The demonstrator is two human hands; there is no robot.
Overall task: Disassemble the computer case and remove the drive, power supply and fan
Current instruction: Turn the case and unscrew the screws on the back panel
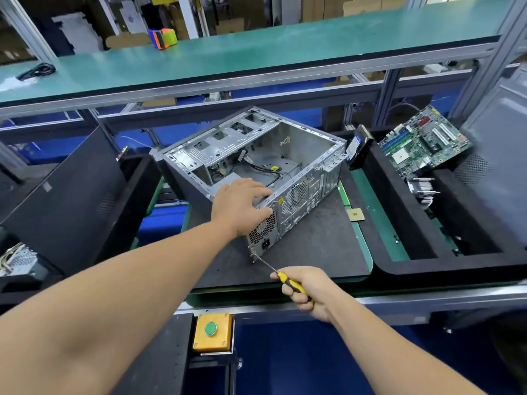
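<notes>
Gripping a screwdriver (281, 276) — tip at the computer case (256, 172) corner — right hand (306, 290); left hand (242, 205) rests flat on top.

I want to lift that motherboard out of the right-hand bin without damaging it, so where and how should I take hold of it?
Probably by its bare edges. The motherboard lies tilted, propped on the bin wall with its component side up, so come from above and pinch two opposite long edges, fingers kept off the slots and socket. The heatsink sits just below it, so lift upward and clear.

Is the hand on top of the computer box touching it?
Touching. The head view shows the left hand lying flat on the computer case, fingers spread over its top rear edge with no gap.
</notes>
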